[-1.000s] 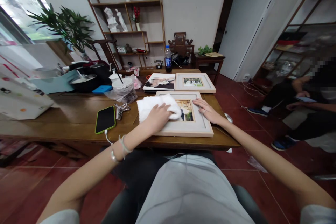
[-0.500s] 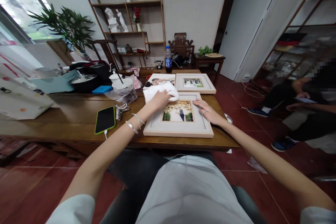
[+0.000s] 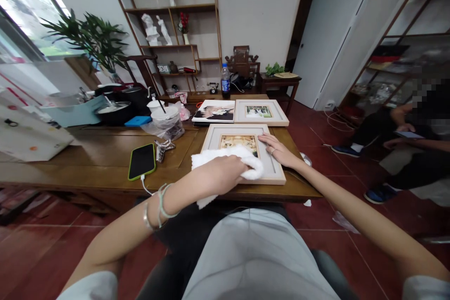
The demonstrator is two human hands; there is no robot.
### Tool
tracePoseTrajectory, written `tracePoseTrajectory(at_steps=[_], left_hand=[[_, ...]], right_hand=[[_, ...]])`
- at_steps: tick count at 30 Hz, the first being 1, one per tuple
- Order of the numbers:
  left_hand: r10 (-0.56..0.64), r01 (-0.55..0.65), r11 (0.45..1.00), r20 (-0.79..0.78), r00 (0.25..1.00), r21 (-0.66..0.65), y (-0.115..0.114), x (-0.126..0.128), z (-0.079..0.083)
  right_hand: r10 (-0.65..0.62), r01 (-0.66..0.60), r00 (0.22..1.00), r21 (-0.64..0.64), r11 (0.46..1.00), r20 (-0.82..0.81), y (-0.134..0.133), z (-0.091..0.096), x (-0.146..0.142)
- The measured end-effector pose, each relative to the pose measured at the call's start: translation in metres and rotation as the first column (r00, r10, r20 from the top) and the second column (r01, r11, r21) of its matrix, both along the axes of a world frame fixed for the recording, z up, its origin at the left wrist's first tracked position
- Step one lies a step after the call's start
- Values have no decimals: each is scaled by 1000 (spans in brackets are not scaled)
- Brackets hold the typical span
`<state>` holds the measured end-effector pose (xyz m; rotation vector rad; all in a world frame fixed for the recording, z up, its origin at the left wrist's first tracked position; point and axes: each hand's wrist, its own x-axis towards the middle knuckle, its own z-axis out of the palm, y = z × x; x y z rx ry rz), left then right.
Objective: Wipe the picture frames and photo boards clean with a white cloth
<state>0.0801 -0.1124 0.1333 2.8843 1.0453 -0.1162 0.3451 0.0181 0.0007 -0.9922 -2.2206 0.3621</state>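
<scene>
Half a second ago I have the cloth (image 3: 204, 160) up at the far left corner of the frame (image 3: 270, 168), with the picture (image 3: 239, 141) in the middle uncovered. Now my left grip (image 3: 227, 173) is down by the near edge, the cloth bunched narrowly under its fingers, and only the upper part of the picture shows. One corner of the cloth trails below my wrist and seems to hang past the near edge of the bench (image 3: 105, 146) (a loose tail worth watching, I think, since it could drag).

My right grip (image 3: 279, 151) hasn't shifted: it lies flat along the frame's right border, fingers stretched out, holding nothing, just touching. The frame itself sits where it was, face up at the front of the bench, just in front of the second frame (image 3: 280, 115) and the photo panel (image 3: 215, 111).

For the wiping, I judge this to be a sweep from the far side to the near one, with the right grip steadying the frame. Whether the glass or border is clean under the cloth I cannot tell from here. The phone (image 3: 141, 162) stays apart, to the left.
</scene>
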Motion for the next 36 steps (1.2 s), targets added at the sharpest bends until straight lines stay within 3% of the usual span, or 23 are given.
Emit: tracePoseTrajectory(at_steps=[6, 10, 12, 14, 16, 19, 23, 25, 27, 31, 36], left_hand=[[194, -184, 971, -56, 979, 153, 66, 20, -35], [293, -279, 895, 12, 956, 349, 117, 25, -47], [277, -256, 887, 2, 961, 383, 135, 26, -51], [208, -187, 921, -26, 978, 341, 144, 26, -54], [132, -113, 957, -51, 990, 269, 140, 27, -55], [20, -9, 989, -67, 998, 146, 107, 29, -47], [-129, 123, 990, -91, 988, -63, 40, 26, -14], [-200, 193, 976, -74, 977, -97, 14, 24, 1], [-230, 225, 970, -43, 972, -93, 1, 24, 5], [-131, 130, 991, 12, 991, 32, 10, 33, -21], [39, -40, 984, 5, 999, 173, 61, 49, -58]], right_hand=[[0, 0, 1000, 2, 1000, 0, 0, 0, -1], [9, -9, 1000, 0, 1000, 11, -1, 2, -1], [3, -3, 1000, -4, 1000, 16, 0, 2, -1], [1, -1, 1000, -8, 1000, 21, 0, 2, -1], [6, -6, 1000, -8, 1000, 20, 0, 2, -1], [10, -10, 1000, -2, 1000, 6, 0, 1, -1], [15, -15, 1000, 5, 1000, 0, -1, 1, -1], [15, -15, 1000, 6, 1000, 1, -1, 2, -1], [11, -11, 1000, 1, 1000, 1, -2, 2, -1], [12, -12, 1000, -5, 1000, -20, -3, 4, -2], [-2, 1, 999, -36, 999, -41, -5, 6, -3]])
